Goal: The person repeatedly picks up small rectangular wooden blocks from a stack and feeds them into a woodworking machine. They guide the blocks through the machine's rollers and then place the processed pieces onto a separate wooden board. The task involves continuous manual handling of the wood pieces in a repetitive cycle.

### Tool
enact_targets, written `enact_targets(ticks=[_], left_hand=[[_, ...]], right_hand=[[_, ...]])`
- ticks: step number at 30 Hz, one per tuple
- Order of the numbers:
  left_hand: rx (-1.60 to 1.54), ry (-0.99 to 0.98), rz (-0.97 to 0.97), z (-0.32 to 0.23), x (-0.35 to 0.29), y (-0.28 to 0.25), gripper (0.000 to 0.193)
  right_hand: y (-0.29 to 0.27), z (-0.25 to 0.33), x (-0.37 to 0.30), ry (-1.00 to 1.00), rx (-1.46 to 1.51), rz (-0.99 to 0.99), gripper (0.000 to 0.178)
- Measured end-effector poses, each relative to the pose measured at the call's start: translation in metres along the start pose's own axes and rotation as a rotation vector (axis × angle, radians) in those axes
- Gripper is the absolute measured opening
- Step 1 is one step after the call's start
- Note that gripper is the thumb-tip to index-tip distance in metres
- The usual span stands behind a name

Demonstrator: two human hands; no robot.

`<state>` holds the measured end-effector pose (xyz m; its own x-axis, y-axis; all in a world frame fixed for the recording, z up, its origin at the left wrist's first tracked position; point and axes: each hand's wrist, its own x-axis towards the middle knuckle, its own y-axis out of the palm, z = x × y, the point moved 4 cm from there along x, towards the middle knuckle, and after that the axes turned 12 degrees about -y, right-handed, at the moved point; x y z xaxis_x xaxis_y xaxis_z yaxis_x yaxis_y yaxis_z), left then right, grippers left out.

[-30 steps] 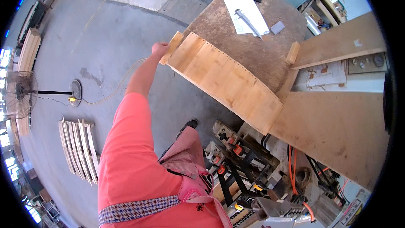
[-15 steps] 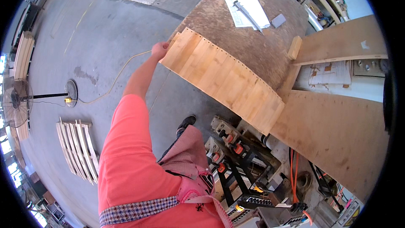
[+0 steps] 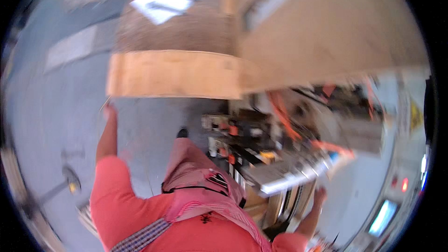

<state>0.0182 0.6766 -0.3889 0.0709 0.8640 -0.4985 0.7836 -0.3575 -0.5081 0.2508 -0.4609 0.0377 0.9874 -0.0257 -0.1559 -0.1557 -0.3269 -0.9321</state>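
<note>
Chiefly, one light-wood slat row [image 3: 175, 73], laid along the near edge of the brown workbench [image 3: 182, 35], ahead and to the right of the left hand; seams mostly lost in motion blur. Left hand [image 3: 109, 110]: just off the row's near left corner, apparently bearing no load; fingers blurred, so whether they are spread or closed cannot be told, nor whether a fingertip meets the wood. Right hand [image 3: 320, 196]: well apart from the row, near the pale-edged metal bar [image 3: 298, 177] on its left; finger state likewise unreadable. Also listed: paper sheet [image 3: 158, 16] with caliper [image 3: 161, 6] on it, beyond the row from the left hand; plywood panel [image 3: 326, 32], far ahead of the right hand, at the row's right end; orange hoses [image 3: 282, 112], ahead and to the left of the right hand. Handling notes, by judgement: loose slats would probably skew if pushed at one corner, so pressure is best spread flat along the end face; the left palm suits the outer end, the right the opposite end, with light, even force. Keep fingertips clear of the underside, sight along the long edge for steps, and keep the right forearm clear of the hoses.
</note>
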Motion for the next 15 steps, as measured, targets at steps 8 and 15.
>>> enact_targets(ticks=[8,15], left_hand=[[0.161,0.370,0.692,-0.073,-0.487,0.105,0.020],[0.310,1.185,1.092,-0.173,-0.796,0.193,0.025]], right_hand=[[-0.037,-0.013,0.068,0.156,0.261,-0.391,0.043],[-0.062,-0.013,0.152,-0.060,0.558,-0.570,0.047]])
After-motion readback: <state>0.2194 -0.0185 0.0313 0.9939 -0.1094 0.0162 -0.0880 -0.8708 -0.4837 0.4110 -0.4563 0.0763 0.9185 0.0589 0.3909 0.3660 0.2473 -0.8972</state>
